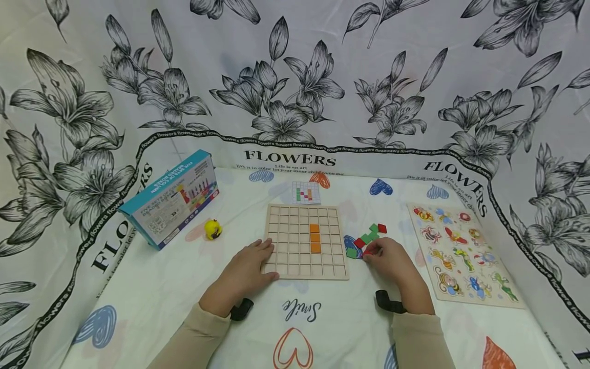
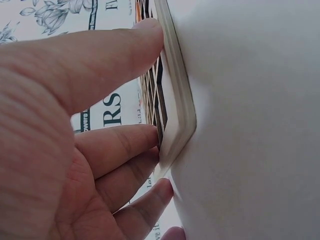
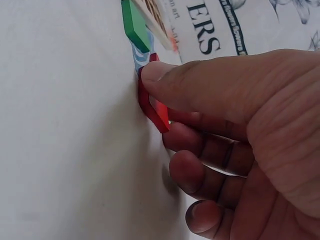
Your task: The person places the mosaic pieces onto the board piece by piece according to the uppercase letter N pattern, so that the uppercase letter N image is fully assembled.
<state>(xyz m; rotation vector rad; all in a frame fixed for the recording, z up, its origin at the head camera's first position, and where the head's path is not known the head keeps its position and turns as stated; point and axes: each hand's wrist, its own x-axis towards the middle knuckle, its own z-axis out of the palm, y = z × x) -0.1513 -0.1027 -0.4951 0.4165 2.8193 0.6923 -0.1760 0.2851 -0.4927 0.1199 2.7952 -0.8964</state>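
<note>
A wooden grid board (image 1: 295, 266) lies in the middle of the cloth, with several orange tiles (image 1: 315, 238) in one column. My left hand (image 1: 246, 269) rests at the board's left edge, fingers spread. In the left wrist view its thumb and fingertips touch the rim (image 2: 182, 100) around a corner. Right of the board, my right hand (image 1: 389, 259) pinches a red tile (image 3: 159, 112) between thumb and fingers, close over the cloth. Loose green tiles (image 1: 352, 253) and red tiles (image 1: 382, 228) lie just beyond that hand.
Behind the board lies a pattern card (image 1: 306, 193) with coloured squares. A yellow toy ball (image 1: 213, 229) and a blue-topped box (image 1: 172, 200) stand on the left. A wooden insect puzzle board (image 1: 461, 256) lies at the right. Flower-printed fabric (image 1: 322, 123) rises behind.
</note>
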